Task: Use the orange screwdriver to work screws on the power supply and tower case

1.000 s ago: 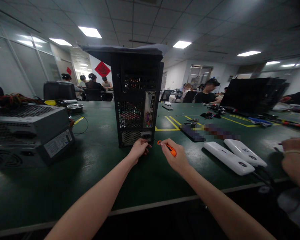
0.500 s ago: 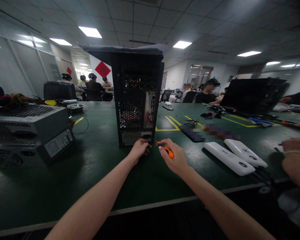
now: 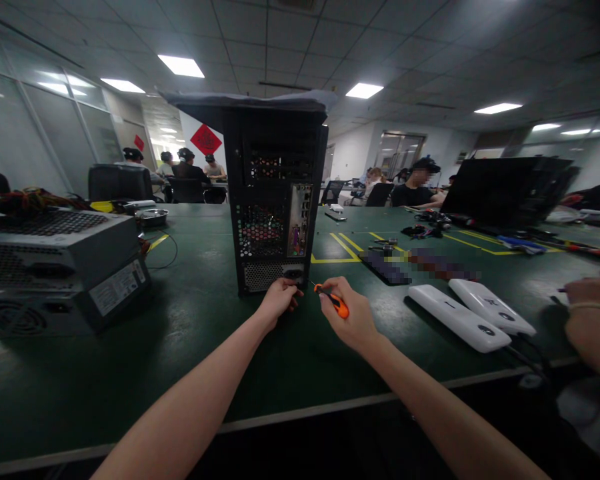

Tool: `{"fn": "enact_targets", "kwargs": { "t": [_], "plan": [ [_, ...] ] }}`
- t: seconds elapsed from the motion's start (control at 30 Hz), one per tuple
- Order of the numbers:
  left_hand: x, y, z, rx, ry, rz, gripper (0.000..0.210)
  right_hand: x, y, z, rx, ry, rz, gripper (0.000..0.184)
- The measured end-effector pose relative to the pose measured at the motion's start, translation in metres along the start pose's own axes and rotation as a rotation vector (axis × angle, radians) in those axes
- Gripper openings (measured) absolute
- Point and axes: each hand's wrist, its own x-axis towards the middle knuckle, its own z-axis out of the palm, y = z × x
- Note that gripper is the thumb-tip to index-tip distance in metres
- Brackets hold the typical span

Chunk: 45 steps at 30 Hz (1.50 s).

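Note:
A black computer case (image 3: 275, 263) stands upright on the green table, its back panel facing me. At its bottom sits the power supply (image 3: 265, 275) with a perforated grille and a socket. My right hand (image 3: 347, 313) is closed around an orange and black screwdriver (image 3: 339, 305), its thin shaft pointing at the lower right corner of the case. Beside that corner, just below the socket, is my left hand (image 3: 280, 299). Its fingers are bent together near the shaft's tip; what they pinch, if anything, is hidden.
Two grey power supply units (image 3: 100, 267) are stacked on the left. To the right lie two white power banks (image 3: 457, 317) and a dark phone-like slab (image 3: 385, 265). Another person's hand (image 3: 595, 313) rests at the right edge. A second black case (image 3: 505, 190) stands behind.
The fingers of my right hand have shifted slightly on the screwdriver handle. My left hand and the case look the same.

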Motion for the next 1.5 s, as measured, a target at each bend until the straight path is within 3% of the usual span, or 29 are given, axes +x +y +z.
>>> {"fn": "enact_targets", "kwargs": {
  "t": [0.23,0.43,0.63,0.9,1.1,1.33,1.5],
  "plan": [
    [-0.0013,0.001,0.0002,0.002,0.001,0.008,0.018,0.0,-0.0013,0.0015,-0.11,-0.064,-0.178,0.006],
    [-0.0017,0.0022,0.0004,-0.01,0.002,-0.011,0.019,-0.0009,0.0007,0.0027,-0.02,-0.015,-0.003,0.014],
    [-0.0013,0.0004,0.0003,0.004,0.007,0.006,0.019,-0.0006,-0.001,0.0016,-0.115,-0.08,-0.198,0.005],
    [-0.0015,0.0024,0.0005,0.004,0.007,-0.005,0.019,-0.0021,0.0008,0.0018,-0.026,-0.01,-0.019,0.015],
    [-0.0007,0.0004,0.0004,0.012,0.007,0.001,0.019,-0.0016,-0.0008,0.0014,-0.116,-0.063,-0.236,0.006],
    [-0.0003,0.0007,0.0001,0.0,0.004,-0.006,0.02,-0.002,0.0003,0.0014,-0.013,-0.022,-0.017,0.017],
    [-0.0008,0.0005,0.0007,-0.001,0.012,0.006,0.019,-0.0025,-0.0009,0.0033,-0.155,-0.071,-0.231,0.007]
  ]
}}
